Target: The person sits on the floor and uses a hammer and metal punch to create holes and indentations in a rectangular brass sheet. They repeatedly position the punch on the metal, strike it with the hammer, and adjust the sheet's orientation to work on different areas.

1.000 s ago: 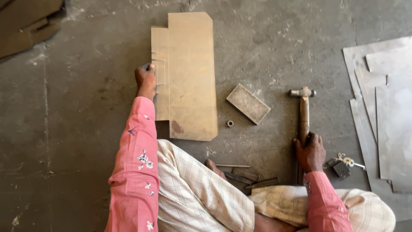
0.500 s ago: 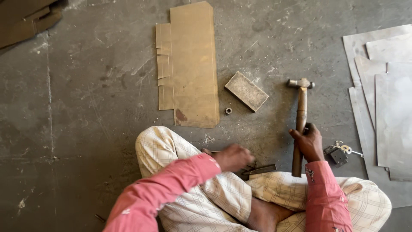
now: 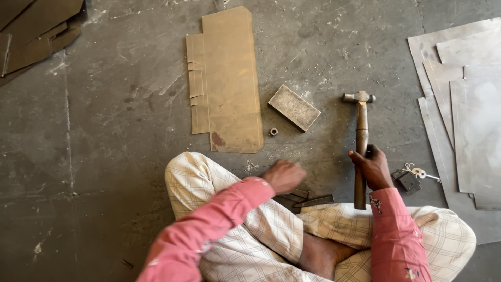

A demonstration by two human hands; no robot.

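sitting cross-legged on the concrete floor (image 3: 104, 156), the person keeps everything within arm's reach. the right hand (image 3: 373, 168) is wrapped tight round the hammer (image 3: 360, 141) handle, low on the shaft, head resting on the floor away from the body, probably parked ready for a swing. the left hand (image 3: 283, 175) hovers over some metal tools (image 3: 308, 198) by the knee, fingers curled, blurry, can't tell if it's holding anything. the notched sheet (image 3: 229, 78), block (image 3: 294, 107) and nut (image 3: 273, 131) lie just ahead.
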